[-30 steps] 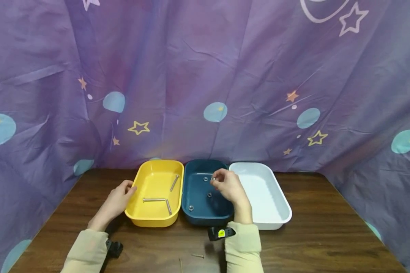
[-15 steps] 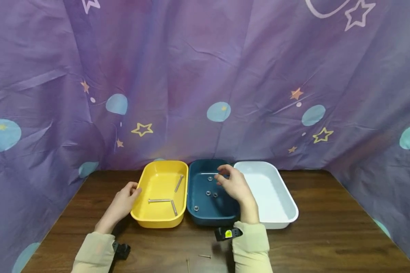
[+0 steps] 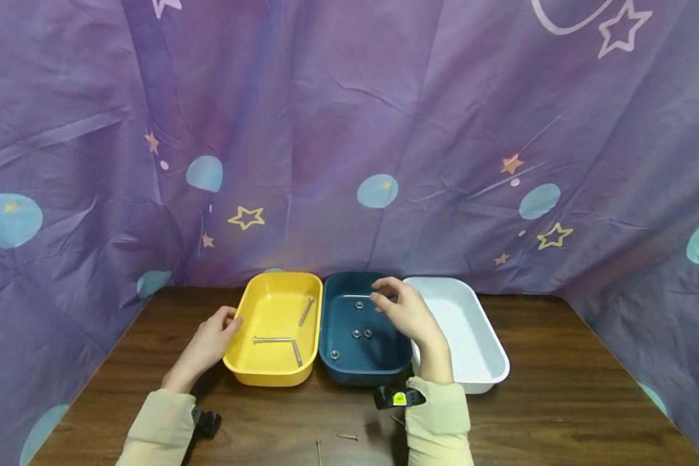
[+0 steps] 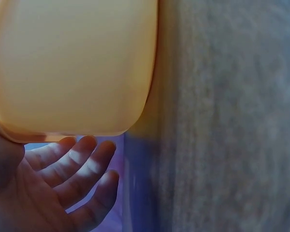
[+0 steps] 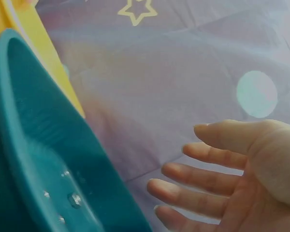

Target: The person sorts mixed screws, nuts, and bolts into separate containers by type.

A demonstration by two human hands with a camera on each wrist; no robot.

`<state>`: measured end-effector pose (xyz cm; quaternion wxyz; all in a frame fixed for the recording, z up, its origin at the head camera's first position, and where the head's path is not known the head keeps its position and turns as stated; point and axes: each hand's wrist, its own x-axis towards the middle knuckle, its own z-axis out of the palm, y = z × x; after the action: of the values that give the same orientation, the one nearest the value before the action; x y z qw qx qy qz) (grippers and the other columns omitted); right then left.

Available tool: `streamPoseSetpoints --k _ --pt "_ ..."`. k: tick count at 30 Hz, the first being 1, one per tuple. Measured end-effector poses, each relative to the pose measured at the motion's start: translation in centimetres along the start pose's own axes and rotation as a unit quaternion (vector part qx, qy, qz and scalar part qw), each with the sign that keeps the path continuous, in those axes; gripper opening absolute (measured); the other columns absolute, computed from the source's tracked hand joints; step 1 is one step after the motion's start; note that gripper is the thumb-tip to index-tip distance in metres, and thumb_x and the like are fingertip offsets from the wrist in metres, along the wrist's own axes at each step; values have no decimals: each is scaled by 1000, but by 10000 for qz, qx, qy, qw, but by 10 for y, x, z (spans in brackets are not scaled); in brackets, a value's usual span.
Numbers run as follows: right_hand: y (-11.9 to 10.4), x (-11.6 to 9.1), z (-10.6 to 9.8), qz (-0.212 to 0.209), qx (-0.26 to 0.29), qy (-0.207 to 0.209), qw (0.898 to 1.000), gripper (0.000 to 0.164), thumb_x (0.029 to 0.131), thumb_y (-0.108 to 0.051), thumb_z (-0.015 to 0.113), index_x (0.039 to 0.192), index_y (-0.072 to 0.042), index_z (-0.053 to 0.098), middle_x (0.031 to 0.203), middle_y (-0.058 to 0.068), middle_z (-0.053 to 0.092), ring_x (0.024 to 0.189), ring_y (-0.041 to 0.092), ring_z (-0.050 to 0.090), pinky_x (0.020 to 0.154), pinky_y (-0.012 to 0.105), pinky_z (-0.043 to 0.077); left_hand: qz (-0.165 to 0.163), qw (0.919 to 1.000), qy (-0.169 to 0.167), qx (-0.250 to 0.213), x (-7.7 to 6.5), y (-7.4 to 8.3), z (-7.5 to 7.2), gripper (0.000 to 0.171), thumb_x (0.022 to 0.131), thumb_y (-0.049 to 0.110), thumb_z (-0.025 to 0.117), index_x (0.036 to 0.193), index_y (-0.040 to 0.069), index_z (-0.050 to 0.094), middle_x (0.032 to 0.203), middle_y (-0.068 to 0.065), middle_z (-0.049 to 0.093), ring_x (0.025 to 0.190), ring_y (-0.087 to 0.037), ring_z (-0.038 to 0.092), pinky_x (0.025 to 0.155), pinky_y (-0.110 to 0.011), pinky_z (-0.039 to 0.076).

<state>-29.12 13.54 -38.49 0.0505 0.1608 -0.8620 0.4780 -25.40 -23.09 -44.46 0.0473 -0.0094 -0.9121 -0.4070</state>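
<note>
Newly dropped, one nut [image 3: 356, 334] is seemingly sorted into the blue tray [image 3: 364, 376], the right hand [image 3: 412, 316] emptied, the yellow tray [image 3: 268, 378] touched by the loose left hand [image 3: 206, 343].

There is one yellow tray [image 3: 274, 317], one blue tray [image 3: 340, 323] and one white tray [image 3: 463, 330]. Three bolts [image 3: 272, 340], four nuts [image 3: 334, 355] and three small screws [image 3: 347, 437] are visible, along with two hands [image 3: 206, 340].

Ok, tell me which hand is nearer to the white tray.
Right: the right hand hovers over the side of the blue tray next to the white tray. The left hand is at the outer edge of the yellow tray, beyond the blue one.
</note>
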Motion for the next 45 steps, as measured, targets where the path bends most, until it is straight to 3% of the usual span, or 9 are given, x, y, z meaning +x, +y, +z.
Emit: streamPoseSetpoints --k 8,17,27,33,45 --pt "3 -9 -29 -259 -173 151 9994 19 95 -14 62 110 -1 64 100 11 67 82 28 68 69 33 50 152 9998 5 127 3 4 -4 29 102 17 49 120 -6 52 94 -14 61 79 -23 59 69 -35 48" --pt "15 -25 -76 -406 -814 338 9953 18 97 -16 62 108 -2 66 97 11 68 77 18 64 66 32 52 219 9995 96 198 5 5 -4 28 102 17 50 118 -6 53 93 -14 63 79 -24 60 70 -37 48" --pt "40 -35 -114 -262 -1444 197 9890 21 98 -17 60 110 0 65 93 10 68 73 20 64 61 31 50 287 9993 133 205 5 7 -4 27 102 16 51 117 -6 53 93 -14 63 80 -24 59 70 -37 48" --pt "65 -38 -131 132 -1948 -60 9807 22 97 -18 60 109 -1 65 88 9 67 70 17 62 61 35 47 301 9992 129 209 6 4 -3 27 102 16 50 117 -6 53 92 -13 63 79 -24 59 70 -37 48" --pt "108 -41 -143 530 -2376 191 9697 23 90 -18 67 105 -1 62 77 2 59 68 16 51 62 34 41 181 9995 174 184 4 0 -1 27 101 17 51 117 -5 54 90 -12 62 77 -22 58 68 -35 47"
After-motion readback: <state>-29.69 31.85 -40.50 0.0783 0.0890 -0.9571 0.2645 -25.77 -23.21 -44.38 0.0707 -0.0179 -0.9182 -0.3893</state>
